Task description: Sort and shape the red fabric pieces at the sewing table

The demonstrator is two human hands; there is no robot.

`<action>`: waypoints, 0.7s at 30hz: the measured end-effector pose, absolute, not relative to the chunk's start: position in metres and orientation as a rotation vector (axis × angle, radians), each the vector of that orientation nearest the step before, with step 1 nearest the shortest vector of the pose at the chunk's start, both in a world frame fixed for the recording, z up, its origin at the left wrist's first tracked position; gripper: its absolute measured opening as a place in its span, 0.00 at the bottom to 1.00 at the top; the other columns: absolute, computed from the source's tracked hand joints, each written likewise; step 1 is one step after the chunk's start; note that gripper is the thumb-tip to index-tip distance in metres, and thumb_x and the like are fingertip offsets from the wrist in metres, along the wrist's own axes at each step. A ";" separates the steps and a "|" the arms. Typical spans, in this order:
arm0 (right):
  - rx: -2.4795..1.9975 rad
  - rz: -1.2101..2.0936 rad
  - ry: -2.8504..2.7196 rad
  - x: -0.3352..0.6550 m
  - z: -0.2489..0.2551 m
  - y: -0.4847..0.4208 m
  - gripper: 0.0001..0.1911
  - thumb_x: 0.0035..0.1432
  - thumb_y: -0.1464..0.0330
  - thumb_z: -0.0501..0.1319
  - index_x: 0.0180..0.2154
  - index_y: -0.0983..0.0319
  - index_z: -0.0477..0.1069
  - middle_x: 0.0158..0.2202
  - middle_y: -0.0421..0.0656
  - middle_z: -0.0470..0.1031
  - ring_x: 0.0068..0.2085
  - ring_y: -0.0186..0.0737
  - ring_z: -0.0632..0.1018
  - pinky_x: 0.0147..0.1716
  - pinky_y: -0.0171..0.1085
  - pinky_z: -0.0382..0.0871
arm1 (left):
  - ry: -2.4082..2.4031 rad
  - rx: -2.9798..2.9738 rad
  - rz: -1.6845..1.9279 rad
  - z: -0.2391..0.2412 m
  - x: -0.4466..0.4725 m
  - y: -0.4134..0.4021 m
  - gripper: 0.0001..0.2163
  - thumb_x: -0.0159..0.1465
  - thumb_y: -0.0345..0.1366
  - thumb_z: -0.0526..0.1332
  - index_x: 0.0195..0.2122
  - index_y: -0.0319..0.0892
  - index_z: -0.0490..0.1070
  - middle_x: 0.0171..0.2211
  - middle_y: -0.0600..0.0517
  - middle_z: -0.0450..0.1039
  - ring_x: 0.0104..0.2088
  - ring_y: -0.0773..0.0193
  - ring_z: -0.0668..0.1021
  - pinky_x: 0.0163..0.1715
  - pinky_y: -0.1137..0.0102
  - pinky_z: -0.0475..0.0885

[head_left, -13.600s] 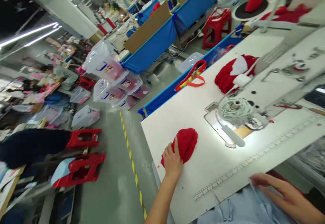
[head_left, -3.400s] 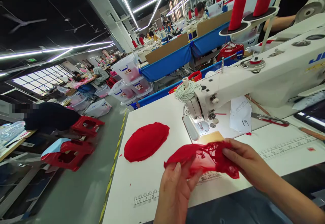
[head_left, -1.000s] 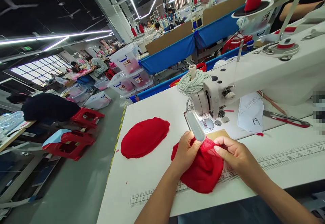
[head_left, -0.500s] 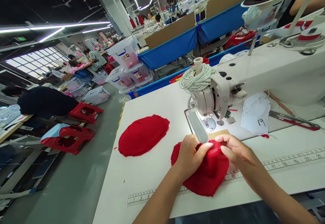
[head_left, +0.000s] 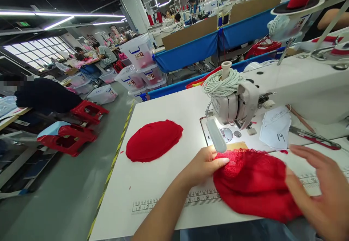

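A red lace fabric piece [head_left: 253, 182] lies spread on the white sewing table [head_left: 163, 102], just in front of the sewing machine [head_left: 272, 88]. My left hand [head_left: 203, 166] pinches its left edge near the machine's presser foot. My right hand [head_left: 321, 193] hovers over the fabric's right side with fingers stretched out and apart, slightly blurred. A stack of red oval fabric pieces [head_left: 154, 144] rests on the table to the left.
A coil of white cord [head_left: 222, 84] sits on the machine head. A paper slip marked 19 [head_left: 276, 130] and scissors [head_left: 313, 137] lie behind. Red stools [head_left: 68, 139] and plastic bins [head_left: 136, 62] stand in the aisle at left, where other people work.
The fabric has been opened out and spread to the right. My right hand let go of it and moved right with fingers open; my left hand still holds the left edge.
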State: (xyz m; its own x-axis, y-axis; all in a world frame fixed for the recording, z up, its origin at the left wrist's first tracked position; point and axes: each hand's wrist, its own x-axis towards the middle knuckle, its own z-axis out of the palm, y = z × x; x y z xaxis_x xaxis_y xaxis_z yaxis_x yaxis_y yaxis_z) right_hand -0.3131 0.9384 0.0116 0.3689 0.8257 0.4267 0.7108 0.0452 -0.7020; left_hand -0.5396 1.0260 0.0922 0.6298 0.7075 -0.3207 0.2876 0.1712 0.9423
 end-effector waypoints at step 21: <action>-1.596 0.702 -1.221 -0.370 0.029 0.987 0.18 0.62 0.54 0.52 0.23 0.55 0.57 0.19 0.35 0.62 0.23 0.38 0.66 0.23 0.35 0.61 | 0.998 0.973 0.560 0.080 -0.536 1.019 0.15 0.46 0.40 0.74 0.27 0.38 0.70 0.21 0.60 0.67 0.26 0.72 0.73 0.35 0.72 0.65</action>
State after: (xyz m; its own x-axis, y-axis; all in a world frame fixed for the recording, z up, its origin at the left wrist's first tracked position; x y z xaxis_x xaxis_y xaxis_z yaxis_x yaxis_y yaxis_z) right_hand -0.3704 0.9869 0.0290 0.3305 0.9376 0.1082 0.3777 -0.0263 -0.9255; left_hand -0.5360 1.0193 0.0799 0.4592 0.7729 -0.4380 0.0287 0.4799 0.8769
